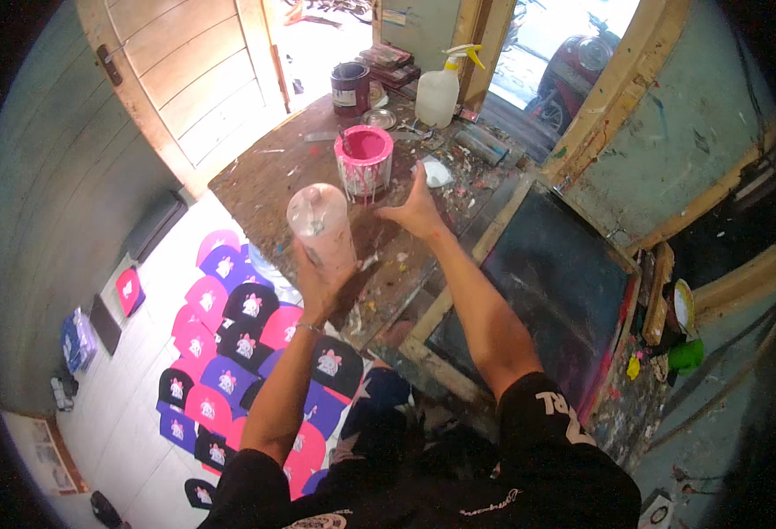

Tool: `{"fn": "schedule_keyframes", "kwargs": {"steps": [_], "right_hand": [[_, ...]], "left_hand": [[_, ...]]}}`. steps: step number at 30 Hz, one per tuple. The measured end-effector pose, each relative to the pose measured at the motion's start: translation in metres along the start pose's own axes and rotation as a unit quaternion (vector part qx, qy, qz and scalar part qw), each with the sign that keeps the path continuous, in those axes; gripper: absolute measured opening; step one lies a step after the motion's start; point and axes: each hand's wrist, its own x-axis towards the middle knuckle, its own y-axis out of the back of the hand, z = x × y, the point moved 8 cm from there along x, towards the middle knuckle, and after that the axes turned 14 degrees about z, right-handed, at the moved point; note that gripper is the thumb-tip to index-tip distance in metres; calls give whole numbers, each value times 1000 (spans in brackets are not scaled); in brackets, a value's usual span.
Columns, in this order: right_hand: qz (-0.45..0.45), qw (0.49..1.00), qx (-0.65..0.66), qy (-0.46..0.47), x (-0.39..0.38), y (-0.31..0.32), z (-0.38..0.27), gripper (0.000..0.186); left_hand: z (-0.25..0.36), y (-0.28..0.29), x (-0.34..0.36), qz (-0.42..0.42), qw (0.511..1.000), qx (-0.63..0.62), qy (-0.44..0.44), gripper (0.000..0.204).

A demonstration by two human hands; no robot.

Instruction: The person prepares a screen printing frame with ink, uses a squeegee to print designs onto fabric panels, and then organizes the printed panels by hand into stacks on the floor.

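Note:
My left hand (319, 289) is wrapped round a translucent, pink-tinted plastic bottle (324, 227), held tilted over the worktable (260, 189). Its rounded end with a small nozzle or knob faces up. My right hand (416, 212) is empty, thumb and fingers spread apart. Just beyond it stands a paint pot (367, 174) with a bright pink rim, drips down its side and a dark stick leaning inside. Beside my right fingertips lies a small white cloth or blob (438, 173).
A framed printing screen (542, 273) lies on the right. Farther back are a dark red can (350, 91) and a spray bottle (438, 95) with a yellow trigger. Printed pink, purple and black fabric pieces (229, 375) cover the floor at left, near a wooden door (196, 79).

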Motion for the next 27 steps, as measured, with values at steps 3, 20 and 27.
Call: {"fn": "schedule_keyframes", "kwargs": {"steps": [3,20,27], "right_hand": [[102,994,-1,44,31,-33,14,132],[77,993,90,14,203,-221,-13,108],[68,997,17,-43,223,-257,26,111]], "left_hand": [[-2,-5,9,27,998,-58,4,79],[-125,6,-43,-150,961,228,-37,84],[-155,4,-82,-245,899,-32,362,66]]}}
